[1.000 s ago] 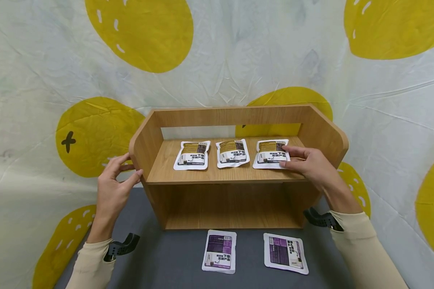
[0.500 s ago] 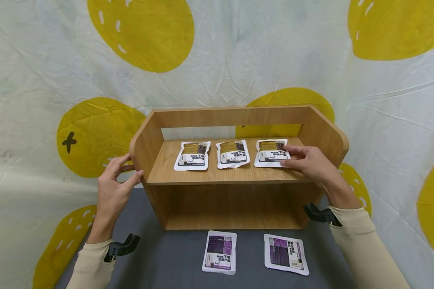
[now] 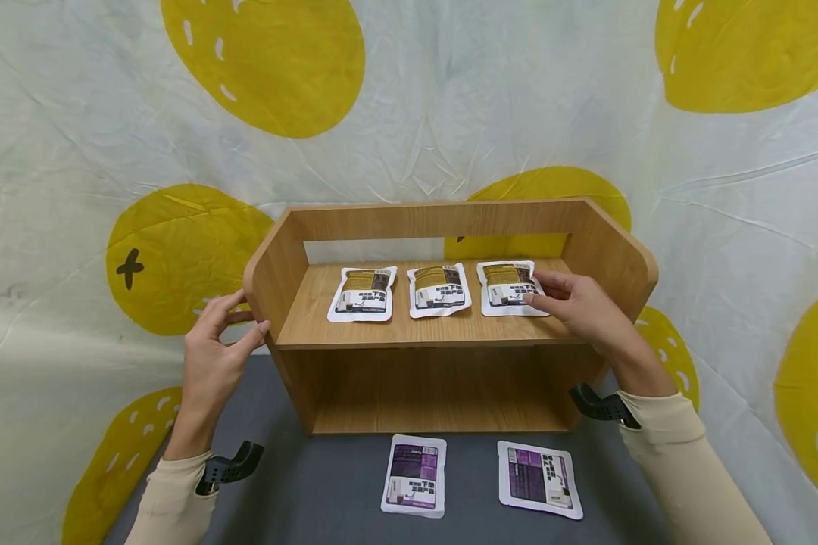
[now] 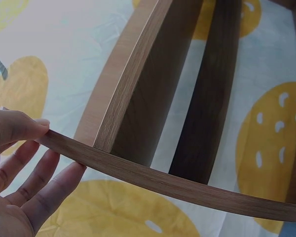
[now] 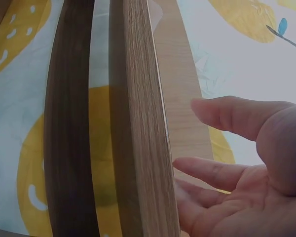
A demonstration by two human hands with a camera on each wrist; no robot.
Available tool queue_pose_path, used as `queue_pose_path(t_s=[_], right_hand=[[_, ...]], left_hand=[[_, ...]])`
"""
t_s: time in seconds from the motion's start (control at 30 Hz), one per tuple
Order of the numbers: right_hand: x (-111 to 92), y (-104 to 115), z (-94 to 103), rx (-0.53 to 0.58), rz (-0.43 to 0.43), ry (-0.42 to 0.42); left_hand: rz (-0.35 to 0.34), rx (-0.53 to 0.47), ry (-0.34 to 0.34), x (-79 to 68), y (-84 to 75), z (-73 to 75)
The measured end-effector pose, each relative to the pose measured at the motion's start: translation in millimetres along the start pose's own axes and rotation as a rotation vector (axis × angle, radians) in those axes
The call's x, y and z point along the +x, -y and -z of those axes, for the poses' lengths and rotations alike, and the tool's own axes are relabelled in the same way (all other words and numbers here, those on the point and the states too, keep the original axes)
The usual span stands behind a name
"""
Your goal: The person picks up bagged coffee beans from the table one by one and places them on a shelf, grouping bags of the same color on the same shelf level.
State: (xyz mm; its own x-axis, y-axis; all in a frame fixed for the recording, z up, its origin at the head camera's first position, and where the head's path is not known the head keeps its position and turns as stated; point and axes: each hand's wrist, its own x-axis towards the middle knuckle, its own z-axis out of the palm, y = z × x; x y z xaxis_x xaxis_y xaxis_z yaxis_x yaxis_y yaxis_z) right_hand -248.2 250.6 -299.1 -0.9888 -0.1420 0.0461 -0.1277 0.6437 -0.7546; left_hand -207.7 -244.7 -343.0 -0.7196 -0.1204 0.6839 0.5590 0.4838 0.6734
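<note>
A two-tier wooden shelf (image 3: 416,329) stands before me. My left hand (image 3: 213,352) steadies its left side panel (image 4: 153,177), the thumb at the front edge and the fingertips on the outer face. Three white pouches with brown-and-white labels lie in a row on the upper board: a left pouch (image 3: 363,295), a middle pouch (image 3: 439,291) and a right pouch (image 3: 507,289). At the right pouch's right edge is my right hand (image 3: 589,314), thumb tip overlapping its lower corner. In the right wrist view, that hand's thumb and fingers (image 5: 207,170) are spread apart with nothing visible between them.
Two purple-labelled white pouches lie on the dark grey table (image 3: 300,492) in front of the shelf: one upright (image 3: 413,475), the other turned sideways (image 3: 540,480). A pale curtain (image 3: 409,98) with yellow fruit prints hangs behind.
The right pouch has shifted slightly left and back on the upper board. My right thumb and fingers have moved a little with it; the left hand stays at the side panel.
</note>
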Motion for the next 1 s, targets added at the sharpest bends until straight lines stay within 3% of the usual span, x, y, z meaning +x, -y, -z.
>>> queue_pose_path(t_s=[0.27,0.57,0.77,1.0], right_hand=[[-13,9,-6.0,0.054,0.017,-0.102],[-34,19,-10.3,0.104,0.129,-0.23],[-46,24,-13.5,0.125,0.178,-0.191],[-56,25,-22.7,0.18,0.234,-0.089]], left_hand=[[-0.002,0.0,-0.001,0.0,-0.1,0.5],[-0.002,0.005,0.0,0.8,0.0,0.1],[-0.002,0.0,0.002,1.2,-0.4,-0.1],[0.009,0.001,0.003,-0.1,-2.4,-0.1]])
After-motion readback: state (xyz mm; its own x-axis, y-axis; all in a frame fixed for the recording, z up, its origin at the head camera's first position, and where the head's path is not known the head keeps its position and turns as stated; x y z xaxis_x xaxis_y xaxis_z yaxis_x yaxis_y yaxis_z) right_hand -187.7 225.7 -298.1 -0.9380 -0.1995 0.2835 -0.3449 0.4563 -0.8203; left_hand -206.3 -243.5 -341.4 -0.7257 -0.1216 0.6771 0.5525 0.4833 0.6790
